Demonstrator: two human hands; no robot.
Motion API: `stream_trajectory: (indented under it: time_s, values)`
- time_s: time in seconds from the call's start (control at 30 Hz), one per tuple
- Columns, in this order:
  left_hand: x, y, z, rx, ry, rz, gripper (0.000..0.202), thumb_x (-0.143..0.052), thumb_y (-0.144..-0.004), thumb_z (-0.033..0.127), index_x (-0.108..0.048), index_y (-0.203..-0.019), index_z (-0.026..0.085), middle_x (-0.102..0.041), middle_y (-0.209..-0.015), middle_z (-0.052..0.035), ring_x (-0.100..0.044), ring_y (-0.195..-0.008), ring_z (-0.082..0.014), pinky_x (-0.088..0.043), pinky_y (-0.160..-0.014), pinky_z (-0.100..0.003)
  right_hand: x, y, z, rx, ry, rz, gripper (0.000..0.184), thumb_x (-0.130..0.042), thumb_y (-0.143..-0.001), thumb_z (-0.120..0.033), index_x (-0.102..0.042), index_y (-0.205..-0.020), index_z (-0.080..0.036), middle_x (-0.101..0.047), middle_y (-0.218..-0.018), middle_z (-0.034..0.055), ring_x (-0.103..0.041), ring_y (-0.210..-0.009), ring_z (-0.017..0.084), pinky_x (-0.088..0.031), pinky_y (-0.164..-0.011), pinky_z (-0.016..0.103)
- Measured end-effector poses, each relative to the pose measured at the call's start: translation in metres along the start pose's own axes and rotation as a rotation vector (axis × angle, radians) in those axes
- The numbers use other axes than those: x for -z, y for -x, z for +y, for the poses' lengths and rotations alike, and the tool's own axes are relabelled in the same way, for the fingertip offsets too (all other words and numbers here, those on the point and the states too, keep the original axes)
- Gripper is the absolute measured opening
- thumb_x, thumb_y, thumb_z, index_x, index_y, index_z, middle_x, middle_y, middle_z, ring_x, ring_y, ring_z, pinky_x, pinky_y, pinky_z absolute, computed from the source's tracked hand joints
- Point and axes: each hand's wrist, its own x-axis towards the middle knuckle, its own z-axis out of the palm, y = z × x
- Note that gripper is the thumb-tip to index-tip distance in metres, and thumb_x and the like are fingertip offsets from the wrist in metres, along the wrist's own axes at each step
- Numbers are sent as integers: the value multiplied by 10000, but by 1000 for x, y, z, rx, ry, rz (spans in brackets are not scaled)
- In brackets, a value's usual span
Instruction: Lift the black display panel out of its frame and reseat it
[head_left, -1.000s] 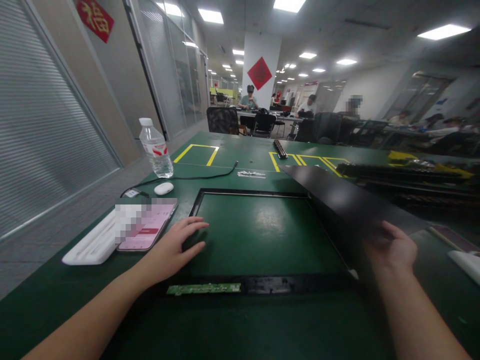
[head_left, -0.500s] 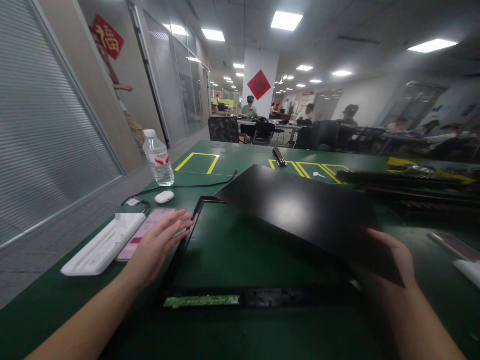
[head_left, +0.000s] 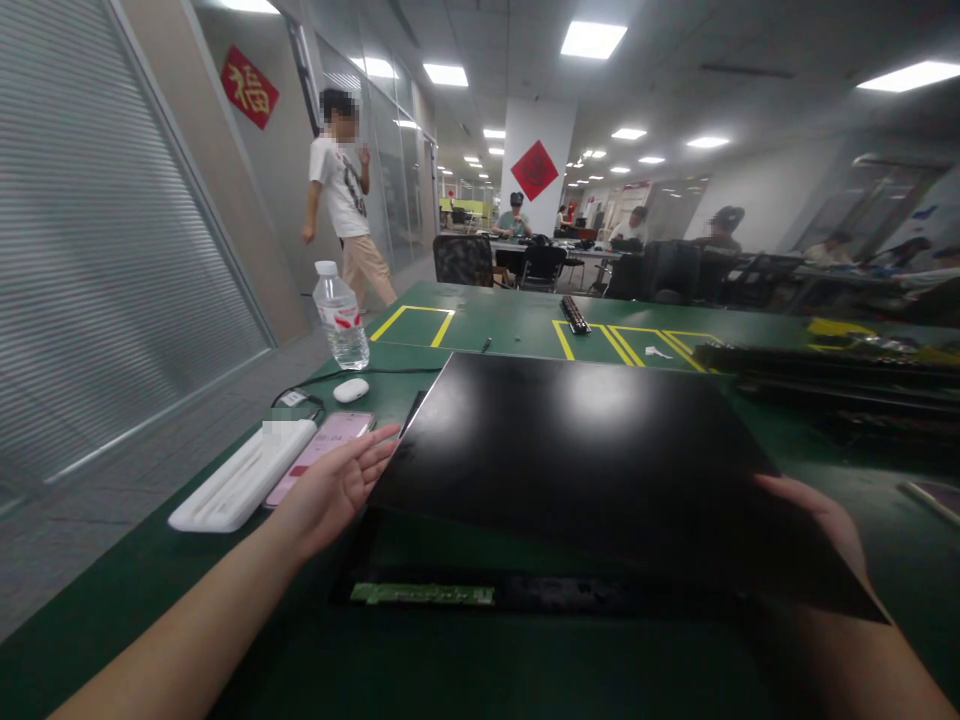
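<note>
A glossy black flat panel [head_left: 585,450], like a screen, is held tilted above a black frame [head_left: 555,592]. My right hand [head_left: 817,515] grips its right edge, thumb on top and the other fingers hidden beneath. At the panel's left edge, my left hand [head_left: 345,480] is open, palm turned up and fingers stretched out; I cannot tell whether the fingertips touch the panel. Along the near side of the frame runs a green circuit board [head_left: 422,594]. Most of the frame is covered by the panel.
Left of the panel lie a phone [head_left: 319,460], a white case [head_left: 244,475] and a small white earbud case [head_left: 351,390]. A water bottle [head_left: 341,318] stands behind them near a black cable [head_left: 390,371]. Dark parts [head_left: 817,375] lie at right. A person [head_left: 341,190] walks beyond the table.
The panel has swung leftward and now covers more of the frame, its left edge beside my left hand. My left palm has turned upward. A person has walked into fuller view at left.
</note>
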Motion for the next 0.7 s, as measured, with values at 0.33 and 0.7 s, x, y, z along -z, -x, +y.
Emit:
stream_trajectory:
  time_s: [0.33, 0.7]
  values:
    - [17, 6, -3, -15, 98, -451, 478, -743, -864, 473, -768, -1266, 214, -874, -1096, -76, -775, -1172, -377, -588, -1053, -503, 1, -14, 8, -123, -22, 27, 150, -716, -661, -213, -724, -797, -274, -758, -648, 34, -741, -574, 317, -681, -740, 536]
    - [35, 3, 3, 55, 204, -184, 175, -677, -842, 334, -784, -920, 221, -820, -645, -15, -835, -706, -295, -691, -727, -391, -10, -5, 14, 1, 3, -148, 280, -706, -668, -99, -762, -911, -226, -814, -810, 30, -767, -661, 252, -672, -765, 404]
